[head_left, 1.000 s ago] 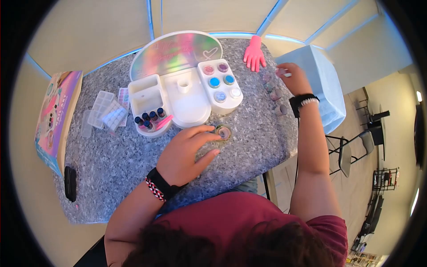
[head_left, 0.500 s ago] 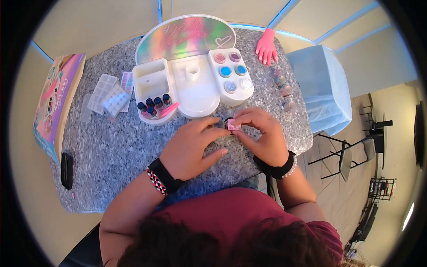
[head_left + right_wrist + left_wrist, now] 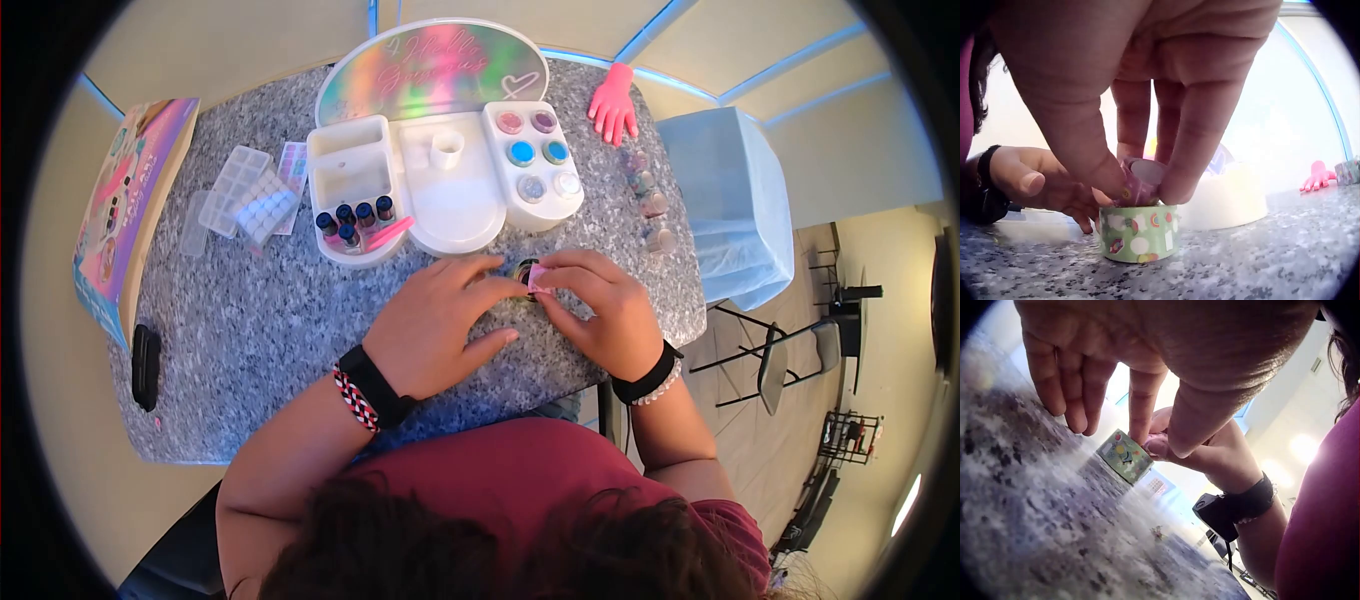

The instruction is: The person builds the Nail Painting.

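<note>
The right hand point(image 3: 605, 310) covers the sides of the pink roll point(image 3: 1141, 189), so I can't tell whether its bottom sits inside the green roll point(image 3: 1138, 240) or on the rim. Viewed from above, fingers hide much of that green ring, and whether the left hand point(image 3: 425, 320) touches it at nine o'clock is unclear. Both palms run off the top of their wrist views. At three o'clock in the right one, a patterned roll point(image 3: 1349, 173) is cut by the edge. Over at ten o'clock, the box's point(image 3: 130, 205) finer print is too tiny, and a bag point(image 3: 265, 207) partly hides the sticker sheet point(image 3: 292, 165)
</note>
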A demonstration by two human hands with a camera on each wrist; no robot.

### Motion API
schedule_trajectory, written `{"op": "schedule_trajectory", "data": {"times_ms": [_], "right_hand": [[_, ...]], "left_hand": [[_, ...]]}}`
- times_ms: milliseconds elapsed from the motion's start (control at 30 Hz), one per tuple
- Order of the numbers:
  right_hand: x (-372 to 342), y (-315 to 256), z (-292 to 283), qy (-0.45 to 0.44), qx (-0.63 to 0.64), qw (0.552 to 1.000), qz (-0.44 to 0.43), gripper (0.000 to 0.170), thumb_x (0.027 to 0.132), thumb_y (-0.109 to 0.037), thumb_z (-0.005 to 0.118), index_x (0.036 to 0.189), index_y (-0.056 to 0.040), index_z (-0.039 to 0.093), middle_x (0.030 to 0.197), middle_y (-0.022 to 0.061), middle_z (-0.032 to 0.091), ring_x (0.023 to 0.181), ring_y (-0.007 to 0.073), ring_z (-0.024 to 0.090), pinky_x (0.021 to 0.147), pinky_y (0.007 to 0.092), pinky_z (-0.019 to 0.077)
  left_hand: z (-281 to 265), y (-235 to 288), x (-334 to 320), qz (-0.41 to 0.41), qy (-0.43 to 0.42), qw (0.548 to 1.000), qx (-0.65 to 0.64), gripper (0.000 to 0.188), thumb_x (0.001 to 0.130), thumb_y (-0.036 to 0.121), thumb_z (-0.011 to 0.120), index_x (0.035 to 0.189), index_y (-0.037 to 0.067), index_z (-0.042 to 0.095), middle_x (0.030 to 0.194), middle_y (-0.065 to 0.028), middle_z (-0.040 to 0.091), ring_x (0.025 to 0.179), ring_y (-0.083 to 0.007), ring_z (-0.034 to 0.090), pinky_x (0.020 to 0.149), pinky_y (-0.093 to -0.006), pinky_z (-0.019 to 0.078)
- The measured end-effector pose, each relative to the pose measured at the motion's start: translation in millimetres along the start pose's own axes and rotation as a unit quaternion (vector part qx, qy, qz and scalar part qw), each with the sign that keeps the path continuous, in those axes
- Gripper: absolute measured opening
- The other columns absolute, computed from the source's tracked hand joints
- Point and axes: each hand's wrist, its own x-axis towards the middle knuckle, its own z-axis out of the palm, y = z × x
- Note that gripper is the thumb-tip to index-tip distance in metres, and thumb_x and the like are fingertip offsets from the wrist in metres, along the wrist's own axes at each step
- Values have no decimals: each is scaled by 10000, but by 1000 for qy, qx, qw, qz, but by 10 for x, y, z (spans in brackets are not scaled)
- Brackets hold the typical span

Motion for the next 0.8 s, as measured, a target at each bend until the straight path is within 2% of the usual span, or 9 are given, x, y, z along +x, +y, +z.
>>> {"op": "schedule_trajectory", "data": {"times_ms": [167, 300, 800], "right_hand": [[-3, -48, 20, 0, -60, 998, 24, 223, 903, -13, 832, 1112, -56, 767, 1151, 121, 735, 993, 356, 760, 854, 444, 634], [15, -24, -4, -23, -50, 998, -5, 224, 904, -7, 828, 1114, -55, 766, 1158, 124, 735, 1002, 359, 756, 853, 445, 632], [9, 13, 27, -8, -1, 1000, 25, 218, 883, 3, 850, 1072, -50, 756, 1128, 132, 747, 1017, 356, 755, 872, 434, 625]], "left_hand": [[2, 1, 1, -2, 2, 1000, 5, 447, 1004, 321, 789, 1414, 166, 703, 1504, -186, 639, 1372, -414, 610, 1169, -518, 481], [14, -12, -2, -1, 6, 1000, 7, 455, 997, 315, 794, 1416, 166, 702, 1500, -192, 644, 1371, -421, 610, 1170, -518, 482], [4, -13, -1, -3, 3, 1000, 3, 492, 983, 308, 809, 1441, 167, 695, 1515, -192, 619, 1389, -419, 593, 1183, -517, 468]]}}
